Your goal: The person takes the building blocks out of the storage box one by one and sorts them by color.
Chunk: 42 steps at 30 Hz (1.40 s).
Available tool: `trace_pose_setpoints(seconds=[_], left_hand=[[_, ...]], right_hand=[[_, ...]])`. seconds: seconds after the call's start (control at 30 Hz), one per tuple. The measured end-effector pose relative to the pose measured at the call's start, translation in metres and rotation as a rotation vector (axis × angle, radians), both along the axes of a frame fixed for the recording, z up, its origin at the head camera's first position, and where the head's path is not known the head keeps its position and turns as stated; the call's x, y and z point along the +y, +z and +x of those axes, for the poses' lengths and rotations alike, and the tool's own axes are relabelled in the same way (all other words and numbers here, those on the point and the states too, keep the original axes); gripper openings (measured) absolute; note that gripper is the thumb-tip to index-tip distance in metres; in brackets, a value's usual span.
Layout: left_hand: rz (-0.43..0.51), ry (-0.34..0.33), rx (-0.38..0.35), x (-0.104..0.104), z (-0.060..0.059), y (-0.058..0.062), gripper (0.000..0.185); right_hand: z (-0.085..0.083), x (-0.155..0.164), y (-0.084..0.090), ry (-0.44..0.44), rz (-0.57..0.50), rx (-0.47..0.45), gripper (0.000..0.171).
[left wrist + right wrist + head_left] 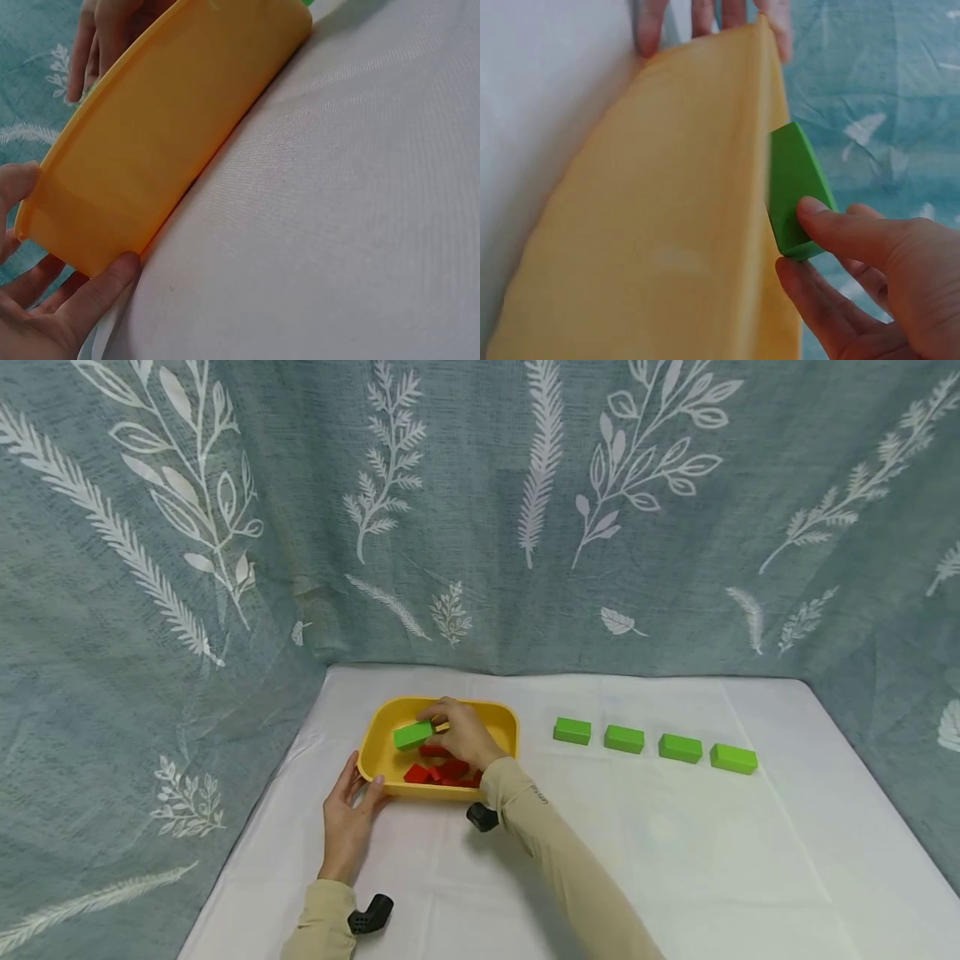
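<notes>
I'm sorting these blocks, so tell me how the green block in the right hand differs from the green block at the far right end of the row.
The held green block is pinched by the right hand above the yellow tray, clear of any surface; the end green block lies flat on the white cloth, untouched. The held one hangs over red blocks; the end one closes a row of four. Both look alike in colour and shape.
</notes>
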<state>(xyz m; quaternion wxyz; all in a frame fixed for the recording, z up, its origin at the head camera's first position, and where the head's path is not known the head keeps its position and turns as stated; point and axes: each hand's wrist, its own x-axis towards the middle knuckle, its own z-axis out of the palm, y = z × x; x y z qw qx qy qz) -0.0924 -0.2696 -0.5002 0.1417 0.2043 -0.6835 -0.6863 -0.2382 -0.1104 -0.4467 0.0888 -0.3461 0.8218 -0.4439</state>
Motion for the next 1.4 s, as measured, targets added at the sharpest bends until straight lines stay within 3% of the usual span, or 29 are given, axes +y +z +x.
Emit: trace_pose_setpoints(seconds=[0.3, 0.53, 0.77, 1.0, 1.1, 1.2, 1.4], left_hand=[[-0.005, -0.004, -0.018, 0.004, 0.001, 0.002, 0.069], [-0.034, -0.001, -0.031, 0.006, 0.001, 0.003, 0.07], [-0.046, 0.012, -0.046, 0.008, 0.0, 0.0, 0.071], [-0.077, 0.024, -0.07, 0.009, 0.0, 0.003, 0.072], [-0.068, 0.027, -0.076, 0.009, 0.001, 0.003, 0.071], [-0.075, 0.034, -0.077, 0.009, 0.0, 0.003, 0.071], [-0.057, 0.036, -0.067, 0.011, -0.003, 0.006, 0.07]], right_hand=[[-0.007, 0.06, 0.009, -0.064, -0.101, 0.042, 0.024], [-0.007, 0.127, 0.006, -0.137, -0.223, -0.014, 0.022], [-0.005, 0.235, -0.002, -0.253, -0.234, 0.025, 0.026], [0.005, 0.361, -0.009, -0.519, -0.124, 0.118, 0.03], [0.013, 0.414, -0.014, -0.64, -0.088, 0.094, 0.034], [0.016, 0.461, -0.016, -0.722, -0.115, 0.026, 0.036], [0.015, 0.516, -0.023, -0.721, -0.071, -0.055, 0.034]])
